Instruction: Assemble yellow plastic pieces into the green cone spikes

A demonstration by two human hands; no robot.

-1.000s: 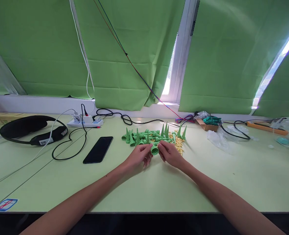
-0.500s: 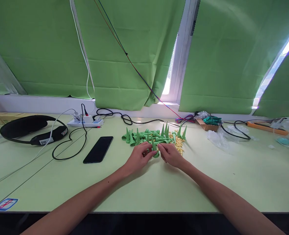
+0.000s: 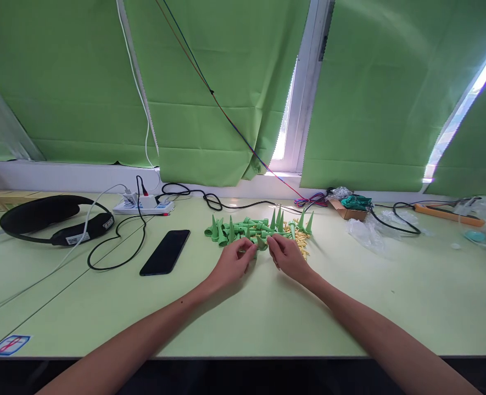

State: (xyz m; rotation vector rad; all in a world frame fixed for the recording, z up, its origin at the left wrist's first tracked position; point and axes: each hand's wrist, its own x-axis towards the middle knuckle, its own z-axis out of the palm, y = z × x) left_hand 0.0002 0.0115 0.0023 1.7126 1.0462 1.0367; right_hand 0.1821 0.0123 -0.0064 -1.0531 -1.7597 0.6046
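Observation:
Several green cone-shaped pieces (image 3: pixel 243 225) lie heaped at the middle of the table, some of them standing upright. At the heap's right side is a pile of small yellow pieces (image 3: pixel 301 239). My left hand (image 3: pixel 235 260) is at the heap's front edge, its thumb and index finger curled near each other; whatever may be between them is hidden. A tilted green cone (image 3: pixel 261 243) sits between my two hands, apart from the left fingertips. My right hand (image 3: pixel 286 255) is closed just right of that cone, in front of the yellow pieces, its fingertips pinched on something too small to name.
A black phone (image 3: pixel 165 252) and a black headset-like band (image 3: pixel 57 219) lie to the left, near a power strip (image 3: pixel 144 206) with looping cables. At the back right are a small cardboard box (image 3: pixel 352 211), clear plastic bags (image 3: pixel 366 233) and an orange tool (image 3: pixel 448 215).
My left hand has let go of the green cone, which now leans farther back by the heap. My right hand has risen slightly.

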